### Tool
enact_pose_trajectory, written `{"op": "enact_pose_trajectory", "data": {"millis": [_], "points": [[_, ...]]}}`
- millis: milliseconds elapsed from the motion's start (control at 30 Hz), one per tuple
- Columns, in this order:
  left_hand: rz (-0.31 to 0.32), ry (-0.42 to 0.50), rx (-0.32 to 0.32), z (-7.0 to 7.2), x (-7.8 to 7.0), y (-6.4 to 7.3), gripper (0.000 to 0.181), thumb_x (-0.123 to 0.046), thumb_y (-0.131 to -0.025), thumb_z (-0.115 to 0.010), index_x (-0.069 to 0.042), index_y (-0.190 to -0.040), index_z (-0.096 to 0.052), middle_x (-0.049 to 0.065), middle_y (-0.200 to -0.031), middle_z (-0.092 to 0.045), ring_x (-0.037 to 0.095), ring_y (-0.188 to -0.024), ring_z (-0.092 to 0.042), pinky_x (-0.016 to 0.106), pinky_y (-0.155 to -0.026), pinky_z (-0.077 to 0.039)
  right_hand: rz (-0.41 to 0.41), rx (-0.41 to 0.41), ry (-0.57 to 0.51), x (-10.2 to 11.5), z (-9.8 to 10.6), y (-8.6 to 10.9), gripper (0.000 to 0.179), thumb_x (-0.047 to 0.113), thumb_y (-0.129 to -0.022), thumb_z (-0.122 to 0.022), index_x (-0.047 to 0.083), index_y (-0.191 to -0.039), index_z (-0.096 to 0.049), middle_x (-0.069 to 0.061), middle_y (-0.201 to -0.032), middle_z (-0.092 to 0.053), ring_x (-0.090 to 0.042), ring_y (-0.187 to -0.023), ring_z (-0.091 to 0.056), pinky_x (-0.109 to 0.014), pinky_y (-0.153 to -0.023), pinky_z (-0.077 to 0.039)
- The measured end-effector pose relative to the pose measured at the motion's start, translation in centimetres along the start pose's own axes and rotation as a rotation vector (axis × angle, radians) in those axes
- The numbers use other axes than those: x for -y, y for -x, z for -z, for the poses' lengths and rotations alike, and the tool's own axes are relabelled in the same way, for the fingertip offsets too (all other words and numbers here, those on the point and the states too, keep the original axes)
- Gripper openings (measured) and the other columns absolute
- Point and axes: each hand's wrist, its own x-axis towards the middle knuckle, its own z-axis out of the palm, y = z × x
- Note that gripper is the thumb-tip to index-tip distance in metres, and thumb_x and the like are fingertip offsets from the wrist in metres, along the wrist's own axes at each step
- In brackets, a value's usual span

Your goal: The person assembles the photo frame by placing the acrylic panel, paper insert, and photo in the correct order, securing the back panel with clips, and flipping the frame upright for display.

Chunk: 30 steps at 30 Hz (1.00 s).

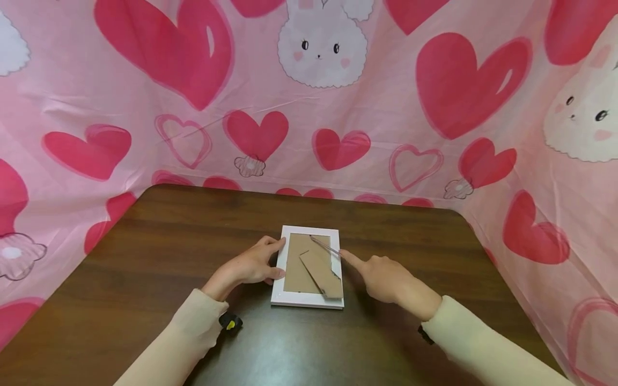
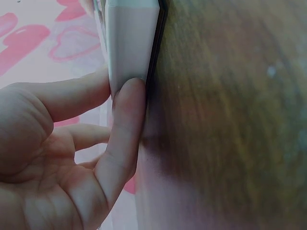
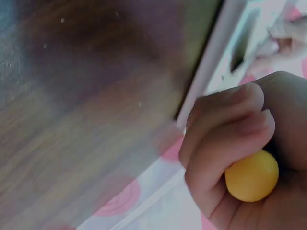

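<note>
A white picture frame [image 1: 309, 299] lies face down on the table, its brown backing board [image 1: 295, 268] showing with a hinged stand flap [image 1: 322, 272] on it. My left hand [image 1: 253, 262] holds the frame's left side; in the left wrist view a thumb and finger press against its white side edge [image 2: 132, 48]. My right hand [image 1: 386, 276] grips a screwdriver from the right side, index finger stretched along it. The screwdriver's thin metal shaft [image 1: 327, 246] reaches over the frame to the board's far edge. Its rounded yellow handle end [image 3: 252, 176] pokes out of my curled fingers.
The dark brown wooden table [image 1: 217, 214] extends around the frame on every side. A pink cloth [image 1: 299, 107] with hearts and rabbit faces hangs along the table's back and sides. A black wrist strap [image 1: 230, 323] shows at the left sleeve.
</note>
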Motion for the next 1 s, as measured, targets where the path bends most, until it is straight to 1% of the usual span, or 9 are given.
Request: {"op": "enact_pose_trajectory", "data": {"millis": [100,167,233,300,333,400,533,700,1000], "points": [[0.000,0.005,0.004,0.0,0.1,0.0,0.087,-0.002,-0.094,-0.080,-0.005,-0.167,-0.031,0.021,-0.156,-0.035,0.022,-0.095,-0.067,0.035,-0.073,-0.065,0.076,-0.090,-0.001,-1.0,0.6,0.5,0.070,-0.007,-0.096,-0.061,0.021,-0.159,-0.048,0.005,-0.055,-0.033,-0.010,-0.052,-0.023,-0.024,-0.044,-0.025],[0.001,0.005,0.007,0.0,0.1,0.0,0.087,-0.002,-0.094,-0.079,-0.005,-0.167,-0.031,0.021,-0.156,-0.035,0.022,-0.094,-0.067,0.035,-0.073,-0.065,0.093,-0.126,-0.013,-1.4,1.0,0.7,0.061,0.001,-0.098,-0.064,0.022,-0.155,-0.054,0.007,-0.055,-0.035,-0.009,-0.052,-0.027,-0.025,-0.044,-0.030],[0.002,0.006,0.009,0.0,0.1,0.1,0.087,-0.003,-0.094,-0.079,-0.005,-0.167,-0.031,0.020,-0.156,-0.035,0.022,-0.096,-0.067,0.035,-0.074,-0.065,0.081,-0.137,-0.018,-1.4,1.5,0.9,0.051,0.012,-0.101,-0.066,0.023,-0.150,-0.059,0.008,-0.057,-0.042,-0.009,-0.054,-0.039,-0.029,-0.049,-0.040],[0.003,0.010,0.013,0.1,0.1,0.1,0.087,-0.002,-0.094,-0.079,-0.005,-0.167,-0.030,0.020,-0.156,-0.034,0.023,-0.098,-0.066,0.035,-0.074,-0.066,0.057,-0.124,-0.031,-1.2,1.8,1.0,0.043,0.022,-0.104,-0.064,0.024,-0.147,-0.063,0.010,-0.063,-0.051,-0.010,-0.062,-0.052,-0.036,-0.057,-0.050],[0.004,0.014,0.015,0.1,0.1,0.1,0.087,-0.002,-0.094,-0.079,-0.005,-0.167,-0.030,0.020,-0.156,-0.034,0.024,-0.100,-0.066,0.035,-0.074,-0.066,0.050,-0.116,-0.035,-1.1,2.0,1.0,0.039,0.026,-0.106,-0.063,0.024,-0.145,-0.066,0.011,-0.065,-0.054,-0.011,-0.066,-0.057,-0.039,-0.062,-0.054],[0.005,0.024,0.018,0.1,0.0,0.1,0.088,-0.002,-0.094,-0.079,-0.005,-0.167,-0.030,0.020,-0.156,-0.034,0.025,-0.104,-0.064,0.036,-0.074,-0.066,0.055,-0.113,-0.035,-0.9,2.2,1.2,0.034,0.031,-0.108,-0.060,0.025,-0.140,-0.070,0.014,-0.069,-0.057,-0.010,-0.073,-0.061,-0.041,-0.068,-0.056],[0.002,0.044,0.028,0.2,0.0,0.1,0.089,-0.001,-0.095,-0.078,-0.005,-0.167,-0.028,0.021,-0.156,-0.032,0.028,-0.110,-0.061,0.037,-0.075,-0.066,0.109,-0.134,-0.016,-0.7,2.2,1.3,0.030,0.029,-0.108,-0.060,0.024,-0.134,-0.075,0.018,-0.067,-0.053,-0.006,-0.070,-0.058,-0.037,-0.064,-0.054],[0.001,0.045,0.035,0.2,0.0,0.0,0.089,-0.002,-0.095,-0.078,-0.005,-0.168,-0.027,0.021,-0.157,-0.031,0.028,-0.108,-0.062,0.036,-0.075,-0.066,0.169,-0.164,0.029,-0.3,2.3,1.4,0.028,0.027,-0.107,-0.063,0.024,-0.131,-0.076,0.019,-0.066,-0.051,-0.004,-0.068,-0.057,-0.034,-0.060,-0.052],[0.005,0.046,0.030,0.3,0.2,0.1,0.090,-0.002,-0.094,-0.079,-0.005,-0.167,-0.028,0.021,-0.158,-0.031,0.028,-0.108,-0.063,0.036,-0.075,-0.066,0.241,-0.178,0.043,0.8,2.6,1.0,0.023,0.026,-0.105,-0.066,0.025,-0.124,-0.078,0.016,-0.060,-0.045,-0.005,-0.058,-0.047,-0.030,-0.051,-0.043]]}}
